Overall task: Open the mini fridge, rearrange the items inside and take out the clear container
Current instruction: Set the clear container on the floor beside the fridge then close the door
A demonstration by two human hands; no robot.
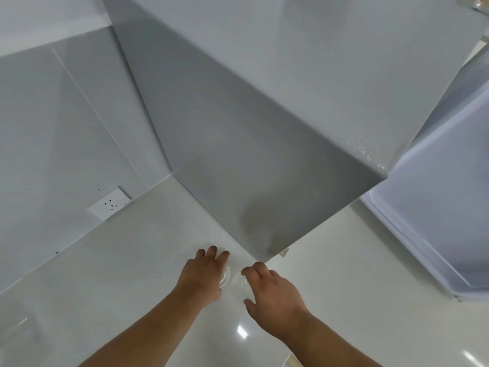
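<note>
The white mini fridge point(264, 128) fills the upper middle of the head view, seen from above, with its door point(436, 207) swung open to the right. A small clear container point(232, 280) stands on the pale floor by the fridge's near corner. My left hand point(203, 274) cups its left side and my right hand point(272, 292) cups its right side, fingers curved around it. The container is faint, and the hands hide most of it. The fridge's inside is hidden from this angle.
A white wall socket point(109, 201) sits low on the wall at the left. The glossy floor point(119, 274) stretches around my arms. Something tan shows at the top right corner point(476, 2).
</note>
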